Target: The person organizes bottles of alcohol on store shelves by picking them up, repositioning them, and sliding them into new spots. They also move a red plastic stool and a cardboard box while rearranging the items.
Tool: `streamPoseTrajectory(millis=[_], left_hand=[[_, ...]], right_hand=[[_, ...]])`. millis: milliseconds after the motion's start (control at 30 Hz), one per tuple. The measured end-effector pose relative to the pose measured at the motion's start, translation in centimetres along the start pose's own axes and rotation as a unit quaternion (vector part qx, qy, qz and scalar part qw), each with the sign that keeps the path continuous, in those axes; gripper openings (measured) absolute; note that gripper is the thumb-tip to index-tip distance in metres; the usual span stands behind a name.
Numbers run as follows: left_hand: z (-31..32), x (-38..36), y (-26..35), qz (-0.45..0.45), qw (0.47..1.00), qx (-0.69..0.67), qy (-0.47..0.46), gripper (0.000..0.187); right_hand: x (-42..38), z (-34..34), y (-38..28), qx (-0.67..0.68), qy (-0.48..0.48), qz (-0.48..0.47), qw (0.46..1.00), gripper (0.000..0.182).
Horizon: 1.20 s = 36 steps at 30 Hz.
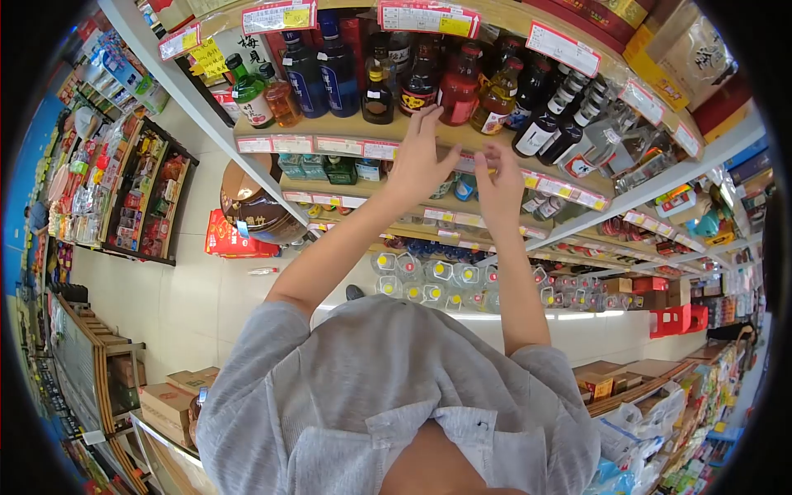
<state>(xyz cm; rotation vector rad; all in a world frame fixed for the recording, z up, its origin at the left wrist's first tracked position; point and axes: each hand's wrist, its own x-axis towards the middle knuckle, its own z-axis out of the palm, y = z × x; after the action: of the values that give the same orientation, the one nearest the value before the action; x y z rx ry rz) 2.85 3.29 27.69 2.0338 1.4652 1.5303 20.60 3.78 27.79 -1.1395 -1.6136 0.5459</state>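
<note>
The red bottle (456, 101) has a red cap too; the dark bottle (418, 80) carries a yellow, red and black label. The yellowish bottle (497, 97) wears a red cap, the near-black squat bottle (378, 106) a yellow one. Tall bottles (339, 82) are deep blue, the green bottle (252, 99) white-labelled, the small bottle (283, 102) amber. Slim black bottles (538, 128) bear white labels. Price tags (429, 18) are white, red-edged, yellow-patched, the shelf (346, 129) tan. Clear jugs (441, 272) have mostly yellow caps. The jar (250, 194) is brown, the floor (194, 219) cream, the shirt (371, 355) mottled grey, the crates (670, 322) red.
</note>
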Motion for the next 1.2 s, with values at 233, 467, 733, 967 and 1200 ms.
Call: streamPoseTrajectory(millis=[233, 467, 733, 967, 1200], left_hand=[[0.6, 0.8, 0.1, -0.043, 0.996, -0.074, -0.036, 0.075], [-1.0, 1.5, -1.6, -0.093, 0.988, -0.126, -0.010, 0.073], [-2.0, 1.5, -3.0, -0.093, 0.984, -0.148, -0.021, 0.072], [-2.7, 1.3, -3.1, -0.075, 0.990, -0.101, -0.055, 0.074], [-3.1, 1.8, -3.0, -0.084, 0.986, -0.089, -0.113, 0.073]], right_hand=[[11.3, -0.3, -8.0, -0.312, 0.148, -0.349, 0.871, 0.042], [18.6, 2.0, -8.2, -0.571, -0.065, -0.209, 0.791, 0.075], [21.7, -1.3, -9.1, -0.416, -0.325, -0.119, 0.841, 0.072], [23.3, -0.2, -5.8, -0.429, -0.302, -0.127, 0.842, 0.078], [24.9, 1.0, -3.1, -0.441, -0.298, -0.065, 0.844, 0.077]])
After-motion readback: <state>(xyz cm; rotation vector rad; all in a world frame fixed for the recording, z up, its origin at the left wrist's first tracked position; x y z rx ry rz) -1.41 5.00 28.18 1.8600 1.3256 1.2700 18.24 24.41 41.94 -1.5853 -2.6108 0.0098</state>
